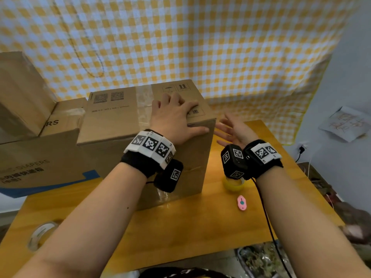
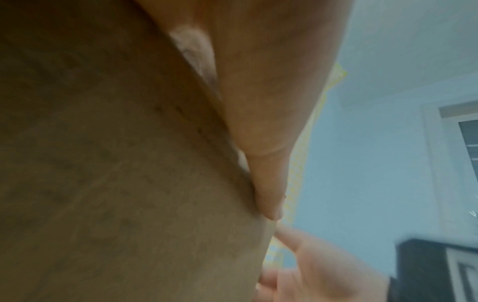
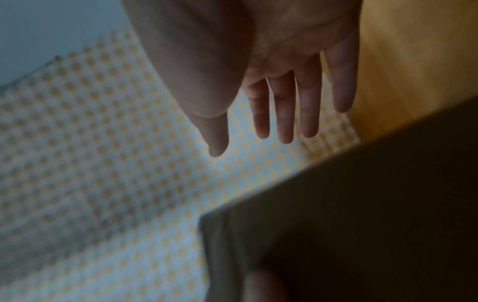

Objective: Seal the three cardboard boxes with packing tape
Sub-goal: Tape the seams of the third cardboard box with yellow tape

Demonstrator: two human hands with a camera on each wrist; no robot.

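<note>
Pressing flat on the top of the nearest box (image 1: 144, 115), the left hand (image 1: 172, 119) has fingers spread and straight, thumb lying along the top right edge; nothing gripped. Right hand (image 1: 234, 131) is off the box, just beside its right side, fingers straight and apart, palm turned toward the cardboard, holding nothing; the right wrist view shows the same splayed fingers (image 3: 284, 114) with the dark box corner below. A strip of clear tape (image 1: 143, 101) runs across the box top, passing just left of the left hand; more clear tape shows low on the front face. Likely step: smoothing tape down or shifting this box. Two more boxes sit left: a tall one (image 1: 22, 93) on top of a wide printed one (image 1: 40, 157), which touches the near box. Cannot tell if those are fully sealed, though some tape shows on the wide one. Tape roll (image 1: 233, 184) sits on the table (image 1: 180, 227) near the box's right front corner, partly hidden by the right wrist camera; pink cutter (image 1: 241, 203) just in front of it. A clear roll-like thing (image 1: 41, 233) at the table's left edge, blurred. To do this well: keep the left palm weighting the flaps, bring the right palm onto the side face and rub the tape end over the edge so it bonds without bubbles. If moving the box, slide with both hands, steering it away from the roll and cutter.
</note>
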